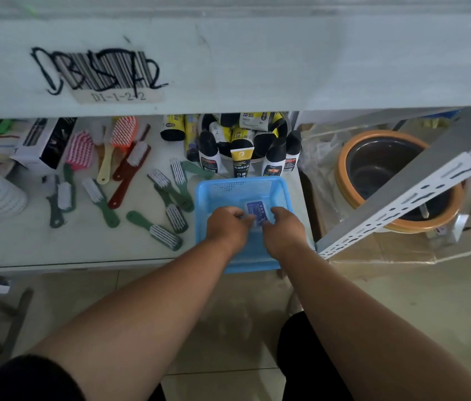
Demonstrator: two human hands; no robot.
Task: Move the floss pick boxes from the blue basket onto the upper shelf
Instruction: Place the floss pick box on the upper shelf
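We look down at the white shelving unit, whose upper shelf (228,68) spans the far top of the view with a scrawled barcode label (104,72) on its front edge. Below it, the lower shelf (26,244) carries scattered brushes (153,230) on the left and tubes and bottles (240,149) farther back. At its near right corner sits the blue basket (241,186). Inside it we see one floss pick box (257,211), its long axis running near to far. Our left hand (228,227) and right hand (285,230) flank its near end, equally close, fingers curled onto it, apparently pinching it from both sides. The box lies just beyond our fingertips, so we judge the coming move is a lift straight up and away toward the upper shelf.
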